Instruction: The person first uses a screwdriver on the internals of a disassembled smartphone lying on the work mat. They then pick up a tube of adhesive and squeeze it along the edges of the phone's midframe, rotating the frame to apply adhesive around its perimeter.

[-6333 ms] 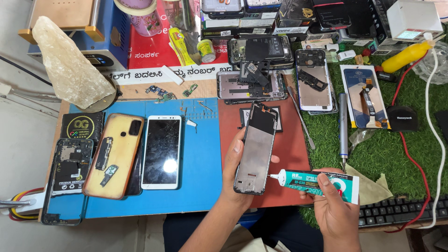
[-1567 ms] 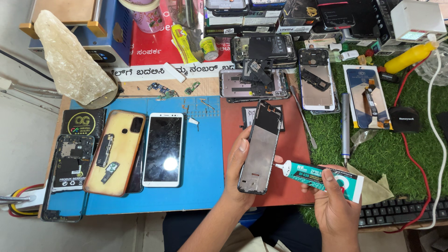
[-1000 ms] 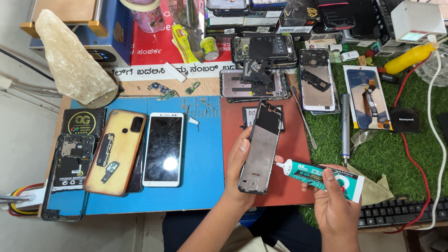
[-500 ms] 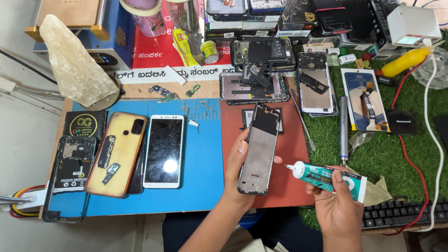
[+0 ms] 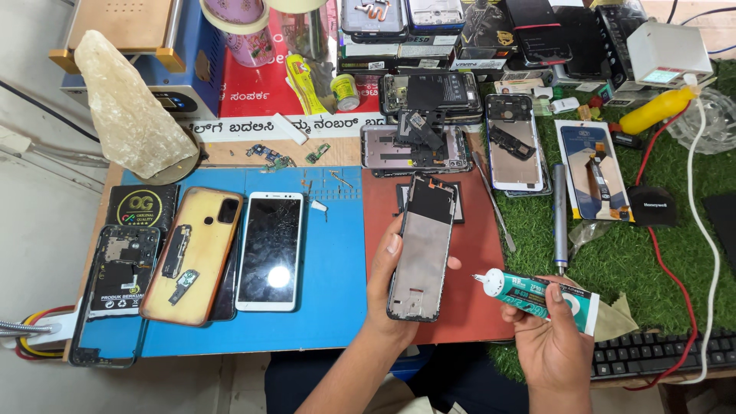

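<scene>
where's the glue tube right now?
Head view, lower right: the green-and-white glue tube is in the right hand, above the red mat's edge and the green turf, its nozzle pointing left toward the phone frame held by the left hand.

Phone frame (image 5: 422, 249) in left hand (image 5: 383, 287), above mat (image 5: 330, 268); glue tube (image 5: 540, 297) right of it; keyboard (image 5: 659, 356) near right

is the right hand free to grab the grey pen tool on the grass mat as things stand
Probably not yet. The right hand is wrapped around the glue tube. The pen tool lies just above it on the grass mat with nothing between, so only the full grip hinders.
</scene>
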Motion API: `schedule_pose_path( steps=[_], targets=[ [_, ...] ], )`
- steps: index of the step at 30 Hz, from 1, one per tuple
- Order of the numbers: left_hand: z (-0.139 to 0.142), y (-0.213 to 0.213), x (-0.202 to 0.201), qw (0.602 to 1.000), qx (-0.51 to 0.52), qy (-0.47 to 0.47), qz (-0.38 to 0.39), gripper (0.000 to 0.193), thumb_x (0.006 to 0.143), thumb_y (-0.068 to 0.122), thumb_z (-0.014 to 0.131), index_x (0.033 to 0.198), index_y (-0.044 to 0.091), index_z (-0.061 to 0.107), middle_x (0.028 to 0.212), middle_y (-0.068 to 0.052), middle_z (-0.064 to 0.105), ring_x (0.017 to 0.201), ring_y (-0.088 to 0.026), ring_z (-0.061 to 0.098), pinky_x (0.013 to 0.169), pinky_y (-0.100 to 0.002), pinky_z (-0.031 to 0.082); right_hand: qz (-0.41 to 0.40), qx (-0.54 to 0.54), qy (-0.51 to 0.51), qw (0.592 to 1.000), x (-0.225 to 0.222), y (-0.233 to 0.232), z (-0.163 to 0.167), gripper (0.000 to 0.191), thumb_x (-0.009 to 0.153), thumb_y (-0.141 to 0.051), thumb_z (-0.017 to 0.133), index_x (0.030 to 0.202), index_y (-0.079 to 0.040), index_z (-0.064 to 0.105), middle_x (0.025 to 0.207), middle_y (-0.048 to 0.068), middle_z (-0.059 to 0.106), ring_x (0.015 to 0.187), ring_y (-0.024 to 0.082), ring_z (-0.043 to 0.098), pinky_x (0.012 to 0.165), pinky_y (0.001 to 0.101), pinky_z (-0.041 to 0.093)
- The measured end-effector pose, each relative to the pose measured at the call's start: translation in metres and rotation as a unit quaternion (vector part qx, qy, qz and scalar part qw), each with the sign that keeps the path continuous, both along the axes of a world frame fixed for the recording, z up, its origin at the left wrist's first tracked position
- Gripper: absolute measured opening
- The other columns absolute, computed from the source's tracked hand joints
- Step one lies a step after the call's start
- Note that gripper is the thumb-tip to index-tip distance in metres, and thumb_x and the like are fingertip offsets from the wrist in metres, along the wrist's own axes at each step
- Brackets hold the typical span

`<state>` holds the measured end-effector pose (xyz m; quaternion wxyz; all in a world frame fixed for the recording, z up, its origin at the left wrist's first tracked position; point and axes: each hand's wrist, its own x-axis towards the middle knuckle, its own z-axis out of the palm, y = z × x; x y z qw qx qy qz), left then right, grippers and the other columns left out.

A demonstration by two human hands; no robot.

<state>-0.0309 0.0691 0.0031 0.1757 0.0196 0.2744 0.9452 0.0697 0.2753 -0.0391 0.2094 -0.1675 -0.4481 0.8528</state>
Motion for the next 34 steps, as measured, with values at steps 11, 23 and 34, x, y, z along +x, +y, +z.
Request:
schedule_pose_path(
  steps=[11,23,34],
  targets=[
    [0.001,0.0,0.0,1.0,-0.003,-0.013,0.005,0.07,0.098,0.049,0.053,0.151,0.004,0.046,0.125,-0.014,0.065,0.104,-0.026,0.07,0.089,-0.038,0.056,0.035,-0.031,0.028,0.999,0.004,0.004,-0.004,0.022,0.111,-0.018,0.059,0.123,0.0,0.062,0.094,0.019,0.071,0.08,0.03,0.065,0.074,0.0458,0.051],
    [0.001,-0.001,0.001,0.999,-0.005,-0.033,0.003,0.069,0.097,0.049,0.053,0.149,0.005,0.046,0.122,-0.014,0.065,0.108,-0.025,0.066,0.098,-0.041,0.053,0.008,0.024,0.007,1.0,-0.01,0.003,0.005,0.017,0.11,-0.01,0.059,0.119,0.005,0.064,0.094,0.016,0.07,0.08,0.03,0.067,0.073,0.0442,0.055],
    [-0.003,0.0,-0.001,0.999,-0.014,-0.041,0.007,0.068,0.096,0.048,0.054,0.148,0.005,0.047,0.12,-0.014,0.066,0.107,-0.025,0.067,0.097,-0.042,0.054,0.026,0.054,0.017,0.998,-0.032,0.01,0.001,0.012,0.107,-0.004,0.062,0.116,0.003,0.063,0.099,0.015,0.07,0.082,0.028,0.069,0.065,0.0427,0.054]
  ],
)
